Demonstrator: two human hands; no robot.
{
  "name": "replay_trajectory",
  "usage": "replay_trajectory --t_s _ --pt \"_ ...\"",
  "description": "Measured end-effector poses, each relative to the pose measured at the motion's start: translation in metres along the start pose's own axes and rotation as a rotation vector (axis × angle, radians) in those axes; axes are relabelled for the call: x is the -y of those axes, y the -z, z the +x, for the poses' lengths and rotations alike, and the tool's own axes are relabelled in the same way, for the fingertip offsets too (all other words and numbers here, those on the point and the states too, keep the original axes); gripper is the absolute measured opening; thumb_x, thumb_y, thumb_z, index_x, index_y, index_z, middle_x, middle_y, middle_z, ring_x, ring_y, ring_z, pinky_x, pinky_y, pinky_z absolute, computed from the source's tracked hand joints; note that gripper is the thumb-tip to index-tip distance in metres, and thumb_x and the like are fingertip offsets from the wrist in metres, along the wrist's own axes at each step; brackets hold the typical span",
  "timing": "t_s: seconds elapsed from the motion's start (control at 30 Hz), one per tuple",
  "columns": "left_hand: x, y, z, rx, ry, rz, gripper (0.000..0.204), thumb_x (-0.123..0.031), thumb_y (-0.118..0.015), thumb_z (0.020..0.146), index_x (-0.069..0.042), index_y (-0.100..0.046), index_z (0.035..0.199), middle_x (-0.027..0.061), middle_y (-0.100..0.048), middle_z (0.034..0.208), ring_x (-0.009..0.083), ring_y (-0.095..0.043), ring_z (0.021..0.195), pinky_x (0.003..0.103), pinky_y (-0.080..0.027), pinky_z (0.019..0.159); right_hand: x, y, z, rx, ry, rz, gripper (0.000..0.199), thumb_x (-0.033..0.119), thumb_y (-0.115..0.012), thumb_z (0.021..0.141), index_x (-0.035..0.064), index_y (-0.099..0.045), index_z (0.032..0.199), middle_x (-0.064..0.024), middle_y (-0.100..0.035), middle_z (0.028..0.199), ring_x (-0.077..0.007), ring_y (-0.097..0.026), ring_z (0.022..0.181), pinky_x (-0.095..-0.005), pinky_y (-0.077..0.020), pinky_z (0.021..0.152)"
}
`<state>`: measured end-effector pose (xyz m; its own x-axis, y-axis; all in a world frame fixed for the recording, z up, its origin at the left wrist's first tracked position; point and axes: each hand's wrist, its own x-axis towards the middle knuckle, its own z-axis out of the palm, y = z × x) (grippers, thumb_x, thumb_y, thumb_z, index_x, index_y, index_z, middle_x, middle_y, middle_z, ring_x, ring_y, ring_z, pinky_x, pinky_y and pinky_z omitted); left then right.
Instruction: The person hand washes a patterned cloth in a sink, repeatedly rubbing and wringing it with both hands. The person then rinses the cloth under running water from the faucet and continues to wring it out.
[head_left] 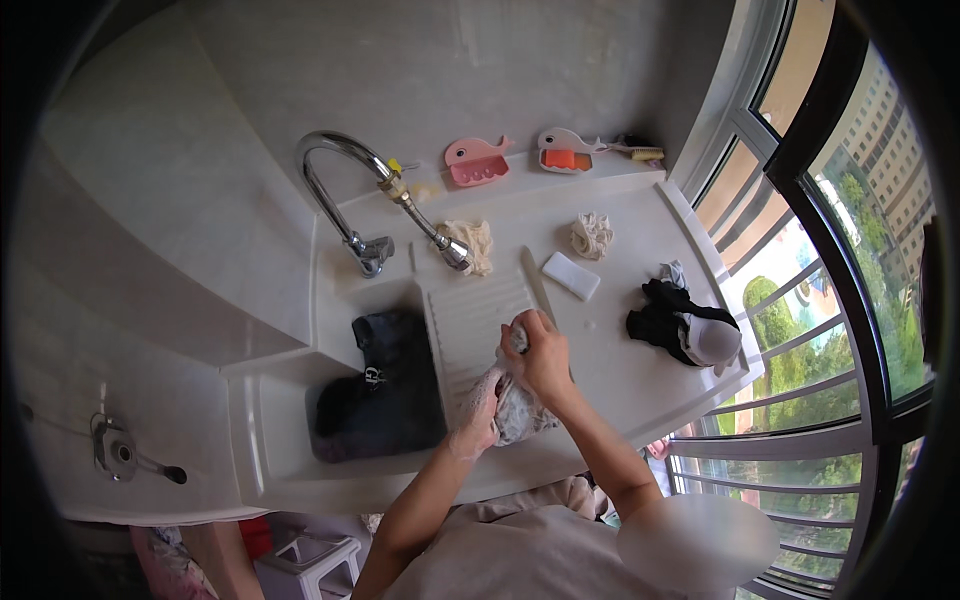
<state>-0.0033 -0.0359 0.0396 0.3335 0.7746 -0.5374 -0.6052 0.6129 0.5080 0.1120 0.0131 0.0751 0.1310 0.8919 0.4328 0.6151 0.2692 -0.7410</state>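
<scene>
You are in the middle of scrubbing a small patterned cloth by hand. It lies on the ribbed washboard of the white laundry sink, near the front edge, and both your hands are on it.

Your left hand looks soapy and presses down on the low end of the cloth, fingers closed around it. Your right hand is above it, bunched tight on the top of the cloth and pulling it up a little. Both arms come in from the bottom and meet over the board, the right wrist bent down.

It looks like rubbing comes next, so you will need a firm grip and the cloth kept on the ribs. The white soap bar sits just past your right hand. A dark garment soaks in the basin to your left. The tap is near, and I cannot see water running.
</scene>
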Motion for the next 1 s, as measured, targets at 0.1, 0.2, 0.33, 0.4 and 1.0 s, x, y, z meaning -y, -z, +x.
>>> replay_trajectory --t_s 0.1,0.2,0.33,0.4,1.0 --pt "-0.047 -0.017 -0.015 -0.130 -0.384 0.202 0.029 -0.019 -0.062 0.094 -0.002 -0.062 0.118 0.0061 -0.063 0.115 0.0149 -0.060 0.105 0.029 -0.049 0.090 -0.037 0.039 0.033 -0.144 -0.040 -0.105 0.026 0.023 -0.074 0.085 0.0017 -0.060 0.087 -0.0182 -0.065 0.077 -0.0362 -0.062 0.064 -0.0379 -0.0491 0.060" --pt "-0.111 -0.037 -0.017 -0.053 -0.643 0.421 0.023 -0.015 -0.057 0.096 -0.002 -0.061 0.115 -0.0005 -0.059 0.105 0.0066 -0.049 0.095 0.023 -0.039 0.089 -0.014 0.099 0.065 -0.105 -0.329 0.143 0.034 0.033 -0.070 0.090 0.0018 -0.061 0.097 -0.0050 -0.060 0.063 -0.0147 -0.053 0.053 -0.0300 -0.0440 0.052" --pt "-0.131 -0.088 -0.048 0.114 -1.003 0.498 0.022 -0.011 -0.055 0.097 -0.004 -0.059 0.118 -0.0012 -0.058 0.104 0.0062 -0.048 0.091 0.023 -0.039 0.086 0.003 0.127 0.078 -0.329 -0.003 0.423 0.039 0.040 -0.067 0.091 0.0018 -0.060 0.096 -0.0025 -0.058 0.082 -0.0107 -0.052 0.075 -0.0237 -0.0430 0.072" --pt "-0.128 -0.076 -0.054 0.171 -1.021 0.551 0.026 -0.006 -0.053 0.094 -0.003 -0.057 0.119 0.0010 -0.059 0.109 0.0075 -0.050 0.097 0.023 -0.039 0.091 0.004 0.130 0.067 -0.276 -0.020 0.670 0.044 0.044 -0.071 0.086 0.0023 -0.060 0.095 -0.0021 -0.058 0.089 -0.0109 -0.053 0.083 -0.0236 -0.0418 0.077" --pt "-0.041 0.073 0.038 -0.735 -0.775 1.779 0.052 -0.044 -0.071 0.082 -0.004 -0.061 0.113 0.0100 -0.065 0.106 0.0310 -0.056 0.111 0.044 -0.047 0.088 -0.057 0.066 0.003 0.463 0.015 0.080 0.025 0.019 -0.068 0.086 0.0079 -0.065 0.108 -0.0106 -0.065 0.101 -0.0325 -0.058 0.095 -0.0415 -0.0479 0.082"
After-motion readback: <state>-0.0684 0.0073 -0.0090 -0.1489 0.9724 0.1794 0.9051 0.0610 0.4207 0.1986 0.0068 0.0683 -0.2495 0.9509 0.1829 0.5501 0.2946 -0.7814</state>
